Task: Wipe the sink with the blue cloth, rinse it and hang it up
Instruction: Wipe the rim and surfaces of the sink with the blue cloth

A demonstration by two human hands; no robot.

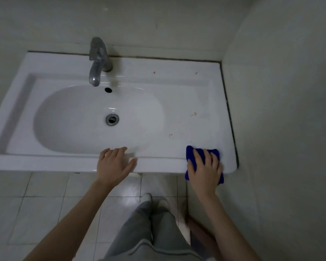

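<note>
Walls point(280, 110): plain and pale. One stands behind the sink and one hard against its 3 o'clock side.
Floor point(45, 204): pale tiles, with the person's legs point(154, 223) standing at 6 o'clock of the sink.
Sink point(64, 161): a long white slab. The oval basin point(73, 129) sits left of middle, and a flat stretch runs from it toward 3 o'clock.
Tap point(99, 59): grey metal at 12 o'clock of the basin, spout over it. I see no water running.
Left hand point(113, 164): spread flat on the front rim at 6 o'clock of the basin, holding nothing, as if to steady the person.
Right hand point(205, 170): fingers fanned and laid over the cloth, pressing it down rather than pinching it.
Cloth point(190, 154): a blue folded pad at the sink's front right corner, about 4 o'clock from the drain. It is draped over the front edge, and what shows of it runs 6 to 12.
Drain point(112, 119): a metal ring in the basin floor.
Specks point(195, 113): a few small red marks on the flat stretch, at 11 to 12 o'clock from the cloth and well apart from it.
Stage: wiping, I'd say. Rinsing and hanging are not yet done.
What the next stroke turns on: the marks lie straight ahead of the right hand, which already has the cloth. The left hand is off at 9 o'clock and farther from them. A push toward 12 looks the likely stroke.
</note>
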